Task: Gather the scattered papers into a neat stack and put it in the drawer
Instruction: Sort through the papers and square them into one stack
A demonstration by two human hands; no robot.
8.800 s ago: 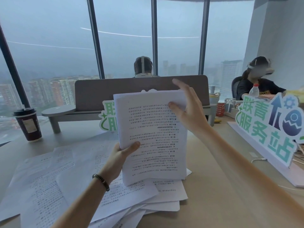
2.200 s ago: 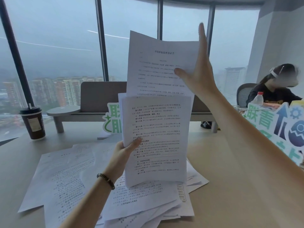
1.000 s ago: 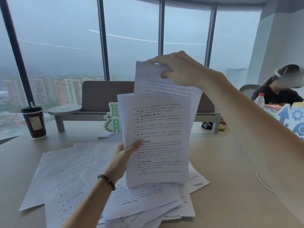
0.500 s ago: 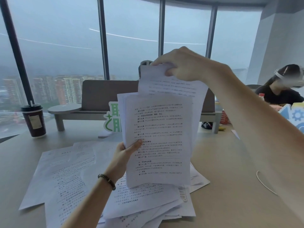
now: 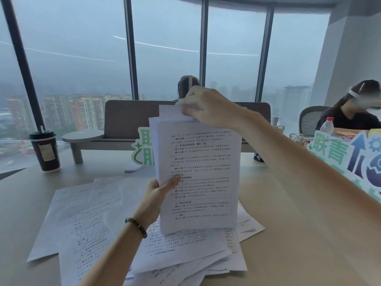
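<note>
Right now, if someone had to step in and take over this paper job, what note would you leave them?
Left hand grips the upright stack by its left edge, thumb on the front page.
Right hand pinches the top of one sheet sticking up behind the stack, not yet level with the rest.
Loose papers lie spread on the table, under and left of the stack.
Done: part of the pile gathered.
Left: seat that sheet, collect the rest, square up, put away. No drawer is in view.
</note>
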